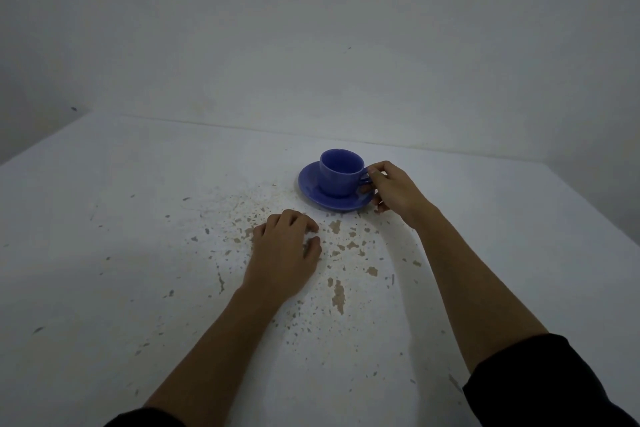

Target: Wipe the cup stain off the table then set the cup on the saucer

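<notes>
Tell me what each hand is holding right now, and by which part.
The right hand pinches the blue cup by its handle; the cup sits on the saucer. The left hand rests curled on the table; whether it holds anything cannot be told.

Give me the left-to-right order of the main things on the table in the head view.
left hand, resting curled on the chipped white table → blue cup, standing on the blue saucer → right hand, fingers at the cup's handle.
</notes>
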{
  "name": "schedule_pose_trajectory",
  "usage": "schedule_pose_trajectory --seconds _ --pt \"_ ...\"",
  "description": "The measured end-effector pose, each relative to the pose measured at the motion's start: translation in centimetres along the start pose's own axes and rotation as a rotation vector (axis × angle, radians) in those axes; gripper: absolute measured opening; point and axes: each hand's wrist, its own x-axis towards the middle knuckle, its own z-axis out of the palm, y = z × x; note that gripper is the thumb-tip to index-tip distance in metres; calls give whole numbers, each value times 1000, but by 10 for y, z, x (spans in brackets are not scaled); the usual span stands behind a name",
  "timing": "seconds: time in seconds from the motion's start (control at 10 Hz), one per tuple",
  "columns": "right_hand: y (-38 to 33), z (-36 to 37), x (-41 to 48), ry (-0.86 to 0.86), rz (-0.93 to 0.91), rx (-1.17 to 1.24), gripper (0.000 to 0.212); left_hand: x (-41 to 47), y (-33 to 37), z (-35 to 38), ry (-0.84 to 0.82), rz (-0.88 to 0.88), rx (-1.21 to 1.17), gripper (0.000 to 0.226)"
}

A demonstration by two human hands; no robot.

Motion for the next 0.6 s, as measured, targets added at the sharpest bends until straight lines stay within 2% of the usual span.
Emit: schedule_pose_trajectory --seconds 0.2,0.3,0.4,0.6 --pt "1 7 -12 274 25 -28 26 0 1 -1 8 -3 0 25" --pt "8 12 -27 359 -8 -68 17 0 1 -2 -4 -15 0 24" --pt "17 19 -46 333 -9 -95 13 1 -1 -4 -29 -36 -56 19" --pt "25 26 -81 323 17 -80 20 -9 0 -20 -10 -170 -402 14"
